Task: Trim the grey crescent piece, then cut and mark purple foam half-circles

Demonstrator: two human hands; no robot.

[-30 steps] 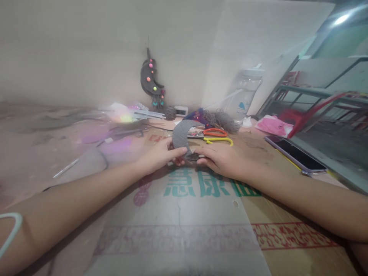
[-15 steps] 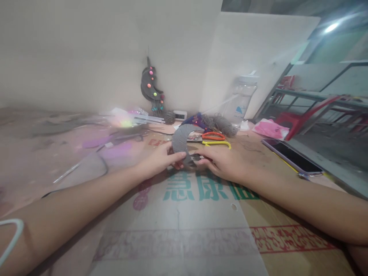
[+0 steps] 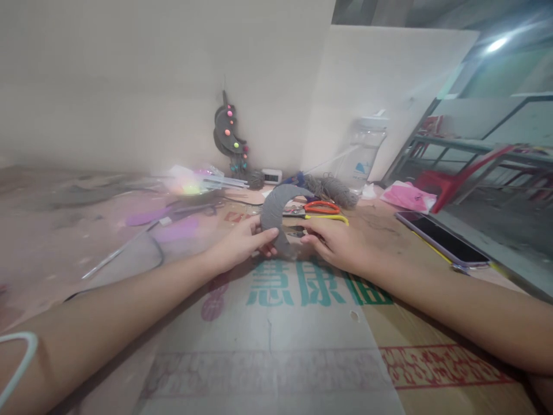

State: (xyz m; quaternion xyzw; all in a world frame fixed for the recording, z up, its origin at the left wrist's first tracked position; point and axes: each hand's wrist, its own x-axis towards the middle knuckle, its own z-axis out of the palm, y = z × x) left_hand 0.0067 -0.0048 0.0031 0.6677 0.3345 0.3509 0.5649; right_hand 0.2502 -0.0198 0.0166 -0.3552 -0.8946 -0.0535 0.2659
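Note:
A crescent wrapped in grey yarn (image 3: pixel 272 216) is held upright over the cardboard by my left hand (image 3: pixel 246 242), its thumb across the front and the fingers behind. My right hand (image 3: pixel 334 242) is just right of the crescent's lower end. Its thumb and index finger are bent close together; a thin strand between them cannot be made out. Behind the crescent lie scissors with one orange and one yellow handle (image 3: pixel 322 207), partly covered by it. A grey yarn ball (image 3: pixel 334 190) rests beyond them.
A decorated dark crescent (image 3: pixel 227 132) hangs on the wall. A small digital clock (image 3: pixel 272 176), a clear bottle (image 3: pixel 363 153) and a pink packet (image 3: pixel 408 197) stand or lie at the back. The phone (image 3: pixel 443 239) is at right; plastic packets (image 3: pixel 203 181) are at left. Printed cardboard (image 3: pixel 268 328) covers the front.
My right hand's fingertips have drawn slightly right, away from the crescent's lower end. My left hand keeps its hold on the crescent. The whole view has shifted a little.

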